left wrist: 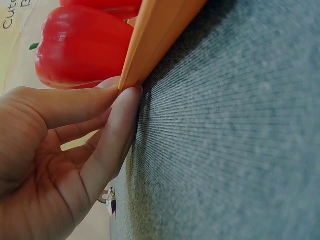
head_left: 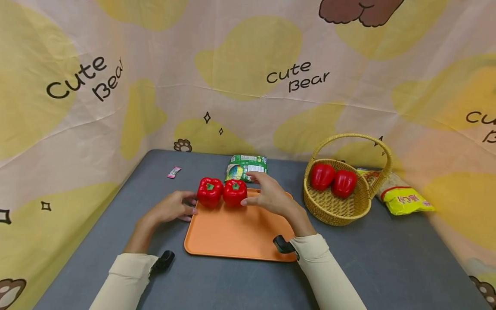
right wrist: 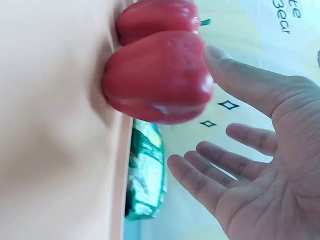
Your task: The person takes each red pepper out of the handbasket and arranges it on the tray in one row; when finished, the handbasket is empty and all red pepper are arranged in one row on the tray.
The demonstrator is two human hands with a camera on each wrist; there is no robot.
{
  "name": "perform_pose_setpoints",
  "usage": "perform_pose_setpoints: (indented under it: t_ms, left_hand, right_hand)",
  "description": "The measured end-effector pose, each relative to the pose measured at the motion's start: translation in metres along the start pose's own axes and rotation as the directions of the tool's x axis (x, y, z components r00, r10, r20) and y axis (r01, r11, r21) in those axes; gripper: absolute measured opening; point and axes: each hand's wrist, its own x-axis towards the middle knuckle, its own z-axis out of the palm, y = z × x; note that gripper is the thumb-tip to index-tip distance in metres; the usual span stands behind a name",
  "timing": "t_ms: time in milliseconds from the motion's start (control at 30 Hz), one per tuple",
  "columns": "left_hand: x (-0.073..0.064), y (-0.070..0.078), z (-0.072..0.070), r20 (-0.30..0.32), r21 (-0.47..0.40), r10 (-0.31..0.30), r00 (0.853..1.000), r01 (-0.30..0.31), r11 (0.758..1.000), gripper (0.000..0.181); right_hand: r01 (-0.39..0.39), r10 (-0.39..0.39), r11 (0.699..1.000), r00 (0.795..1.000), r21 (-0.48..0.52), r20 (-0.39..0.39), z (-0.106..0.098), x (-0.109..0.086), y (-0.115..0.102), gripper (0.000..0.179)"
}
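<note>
The left hand (head_left: 172, 207) pinches the rim of the orange tray (head_left: 244, 234) near its far left corner, thumb and finger meeting about the edge. The right hand (head_left: 270, 196) is spread wide and grips nothing; its thumb tip seems to touch the right-hand red pepper (head_left: 234, 196), while the other fingers stand clear. That pepper and the left-hand red pepper (head_left: 209, 196) sit side by side, stems up, at the tray's far left corner. Both cream sleeves (head_left: 125, 275) have a small black device (head_left: 282, 244) at the cuff.

The tray lies flat on the grey table (head_left: 379, 262), whose surface shows fine ribbing up close. Beyond the tray, a green packet (head_left: 247, 163) lies by the table's far edge; a small pink-and-white wrapped sweet (head_left: 174, 172) lies towards the far left corner. Right of the tray, a woven basket (head_left: 336, 218) with a tall handle stands near the far edge, two more red peppers (head_left: 323, 176) inside. A yellow packet (head_left: 407, 200) lies beside and partly behind it, towards the far right corner.

Creased cream cloth (head_left: 248, 113) hangs behind the far edge and along the sides, printed with yellow patches, "Cute Bear" lettering, four-pointed stars and paw prints. Part of a brown bear figure (head_left: 360, 12) shows at the top.
</note>
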Motion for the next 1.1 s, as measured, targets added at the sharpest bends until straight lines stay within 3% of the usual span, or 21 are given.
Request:
perform_pose_setpoints:
  t_ms: [333,600,867,1100]
  left_hand:
    - [0.0,-0.002,0.0,0.007,-0.001,0.012,1.0,-0.012,1.0,0.06]
    - [0.001,-0.003,0.0,0.0,-0.017,0.007,1.0,-0.007,1.0,0.06]
    - [0.002,-0.004,0.0,-0.003,-0.013,0.0,1.0,0.0,1.0,0.059]
    - [0.002,-0.004,0.001,-0.001,-0.017,0.015,1.0,-0.015,1.0,0.058]
  right_hand:
    - [0.076,-0.09,0.987,0.992,-0.141,-0.093,-0.034,-0.034,0.002,0.07]
    - [0.109,-0.124,0.99,0.976,-0.093,-0.18,-0.067,-0.063,0.019,0.058]
    - [0.058,-0.078,0.995,0.966,-0.085,-0.246,-0.107,-0.084,0.047,0.052]
    - [-0.011,-0.006,0.998,0.953,-0.055,-0.304,-0.14,-0.091,0.065,0.05]
